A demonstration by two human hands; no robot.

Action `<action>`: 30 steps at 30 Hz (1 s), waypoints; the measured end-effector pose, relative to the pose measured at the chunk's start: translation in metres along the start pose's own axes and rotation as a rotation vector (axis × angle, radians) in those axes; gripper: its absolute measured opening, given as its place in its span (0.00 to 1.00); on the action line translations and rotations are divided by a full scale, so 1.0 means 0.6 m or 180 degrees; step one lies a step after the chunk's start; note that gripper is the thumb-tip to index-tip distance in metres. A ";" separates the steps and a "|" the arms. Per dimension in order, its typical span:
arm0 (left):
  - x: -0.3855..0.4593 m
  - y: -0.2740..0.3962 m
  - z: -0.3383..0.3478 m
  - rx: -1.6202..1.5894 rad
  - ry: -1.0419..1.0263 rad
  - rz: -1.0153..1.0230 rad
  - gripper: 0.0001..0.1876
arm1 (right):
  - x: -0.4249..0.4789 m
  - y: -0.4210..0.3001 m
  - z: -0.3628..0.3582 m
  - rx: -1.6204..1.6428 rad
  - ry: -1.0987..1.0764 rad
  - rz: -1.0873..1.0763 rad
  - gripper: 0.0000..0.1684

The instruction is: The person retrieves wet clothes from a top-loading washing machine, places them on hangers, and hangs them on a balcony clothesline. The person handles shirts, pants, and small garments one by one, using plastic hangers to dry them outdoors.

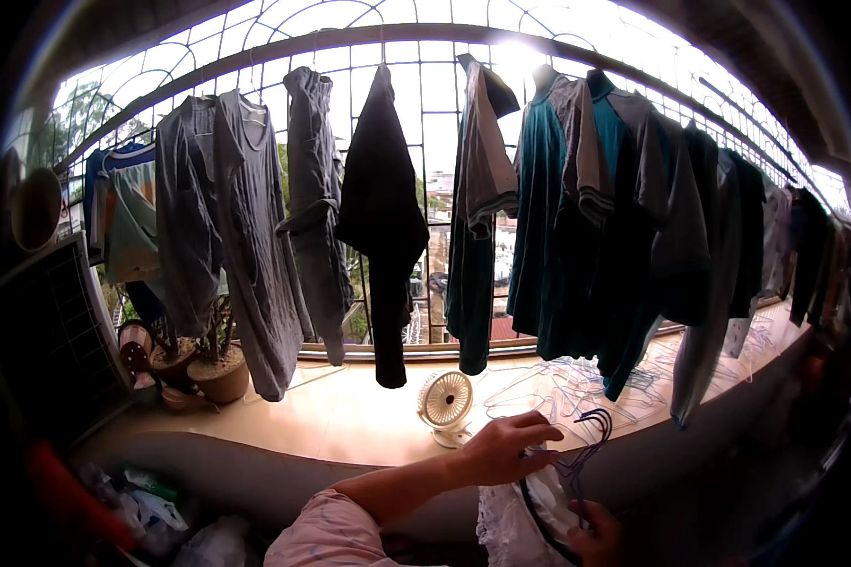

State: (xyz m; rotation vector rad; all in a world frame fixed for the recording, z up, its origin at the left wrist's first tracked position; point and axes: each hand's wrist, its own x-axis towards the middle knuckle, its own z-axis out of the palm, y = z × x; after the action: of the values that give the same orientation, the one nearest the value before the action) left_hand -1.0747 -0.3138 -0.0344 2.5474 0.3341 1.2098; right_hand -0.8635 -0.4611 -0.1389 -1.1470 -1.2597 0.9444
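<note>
My left hand [505,448] reaches in from the lower middle, its fingers curled at the top of a white garment [505,521] with a ruffled or lacy part. Below and to the right, my right hand [597,533] is in shadow, closed around the lower part of several dark purple wire hangers [574,464] and against the garment. Their hooks stick up together to the right of my left fingertips. A dark band or wire runs down across the white cloth. Exactly how the hangers sit against the garment is hidden.
Shirts [546,212], grey tops [255,234] and dark trousers [390,184] hang from a rail before a window grille. On the ledge [312,425] stand a small white fan [447,400], loose wire hangers [560,386] and potted plants [220,372]. Plastic bags [159,510] lie lower left.
</note>
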 end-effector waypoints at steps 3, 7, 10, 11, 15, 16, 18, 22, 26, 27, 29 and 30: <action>0.027 0.019 -0.066 0.0436 0.0504 0.0492 0.13 | -0.011 -0.059 -0.005 0.0302 0.0189 0.0138 0.23; 0.084 0.025 -0.168 0.1260 0.1308 0.0920 0.08 | -0.004 -0.096 -0.011 0.0357 0.0200 0.0011 0.24; 0.140 0.007 -0.232 0.1811 0.1828 0.1344 0.08 | -0.006 -0.086 -0.030 0.0338 0.0425 -0.0154 0.26; 0.157 0.000 -0.257 0.2137 0.1964 0.1548 0.10 | -0.002 -0.088 -0.031 0.0391 0.0510 -0.0141 0.26; 0.216 0.021 -0.337 0.2308 0.2377 0.2062 0.09 | 0.003 -0.082 -0.042 0.0360 0.0623 -0.0147 0.26; 0.223 0.028 -0.354 0.2450 0.2450 0.2160 0.09 | 0.006 -0.078 -0.044 0.0287 0.0582 -0.0150 0.27; 0.230 0.047 -0.395 0.2897 0.2622 0.2393 0.10 | 0.016 -0.071 -0.037 0.0290 0.0611 -0.0209 0.26; 0.246 0.075 -0.493 0.3737 0.3350 0.2782 0.07 | 0.037 -0.010 -0.075 0.0130 0.0553 -0.0518 0.26; 0.219 0.065 -0.590 0.4134 0.3614 0.2173 0.04 | 0.074 -0.034 -0.040 0.0275 0.0423 -0.0386 0.26; 0.214 0.063 -0.605 0.4068 0.3616 0.2150 0.05 | 0.084 -0.036 -0.040 0.0297 0.0411 -0.0394 0.26; 0.196 0.054 -0.627 0.4208 0.3709 0.1692 0.04 | 0.102 -0.036 -0.042 0.0342 0.0374 -0.0422 0.26; 0.186 0.059 -0.627 0.4339 0.3698 0.1345 0.04 | 0.113 -0.036 -0.042 0.0387 0.0371 -0.0423 0.26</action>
State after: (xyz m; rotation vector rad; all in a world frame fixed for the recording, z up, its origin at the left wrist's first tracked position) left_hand -1.2970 -0.2459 0.2836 2.2985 1.2257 3.4805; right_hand -0.8329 -0.4027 -0.1023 -0.9966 -1.1537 0.8318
